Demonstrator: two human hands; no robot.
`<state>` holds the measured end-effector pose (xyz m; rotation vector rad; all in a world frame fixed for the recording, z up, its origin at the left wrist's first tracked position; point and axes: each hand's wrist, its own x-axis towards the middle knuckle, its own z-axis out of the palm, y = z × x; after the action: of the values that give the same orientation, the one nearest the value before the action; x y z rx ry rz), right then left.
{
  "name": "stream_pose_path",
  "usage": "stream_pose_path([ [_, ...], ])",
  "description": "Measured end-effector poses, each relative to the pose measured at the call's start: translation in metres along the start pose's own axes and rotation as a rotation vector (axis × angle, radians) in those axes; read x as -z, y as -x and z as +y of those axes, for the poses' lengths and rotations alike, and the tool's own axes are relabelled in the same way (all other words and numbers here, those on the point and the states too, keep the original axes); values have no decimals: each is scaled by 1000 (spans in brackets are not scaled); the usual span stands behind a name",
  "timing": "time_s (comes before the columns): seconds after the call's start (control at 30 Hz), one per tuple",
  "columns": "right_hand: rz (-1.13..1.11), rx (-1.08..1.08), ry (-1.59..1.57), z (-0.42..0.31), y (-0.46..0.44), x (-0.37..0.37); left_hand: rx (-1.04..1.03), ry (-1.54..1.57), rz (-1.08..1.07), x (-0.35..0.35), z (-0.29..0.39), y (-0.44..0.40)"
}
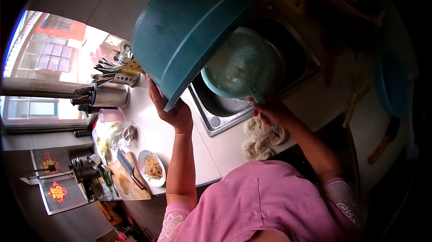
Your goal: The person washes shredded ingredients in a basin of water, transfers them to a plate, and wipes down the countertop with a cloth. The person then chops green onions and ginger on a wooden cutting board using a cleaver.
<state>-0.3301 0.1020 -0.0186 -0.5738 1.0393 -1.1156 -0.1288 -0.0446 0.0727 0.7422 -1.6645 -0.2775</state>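
My left hand (174, 115) is closed on the rim of a large teal plastic basin (184, 30). The basin is tipped on its side above the steel sink (220, 125). In my right hand (276, 112) is the handle of a pale green strainer (240, 62), held over the sink with its mesh bowl partly below the basin's edge. Some light bits appear inside the strainer, too blurred to name. White looped strands in bundles (258, 138), resembling noodles, lie on the counter beside my right hand. The basin's inside is hidden from me.
On the counter are a plate of brownish strips (153, 168), a knife (129, 169) on a cutting board (120, 178), plastic bags (112, 136), a pink cup (110, 115), a knife block (105, 96) and a utensil holder (126, 78). A blue basin (392, 82) stands at the right.
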Motion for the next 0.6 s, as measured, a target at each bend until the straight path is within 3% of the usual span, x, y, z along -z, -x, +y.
stream_pose_path([
  [0.13,14,18,13,1,3,5,71,-29,80,13,-19,5],
  [0.27,20,-11,27,4,8,8,353,543,251,32,-39,10],
  [0.3,15,-1,-10,3,11,8,354,538,270,37,-40,11],
  [0.37,48,13,1,-5,18,8,917,816,414,51,-40,10],
  [0.4,68,26,15,-9,22,9,1258,794,520,61,-51,14],
  [0.47,111,45,79,-21,28,14,1480,820,553,66,-31,21],
  [0.6,201,95,158,-38,35,33,1624,915,546,77,-25,63],
])
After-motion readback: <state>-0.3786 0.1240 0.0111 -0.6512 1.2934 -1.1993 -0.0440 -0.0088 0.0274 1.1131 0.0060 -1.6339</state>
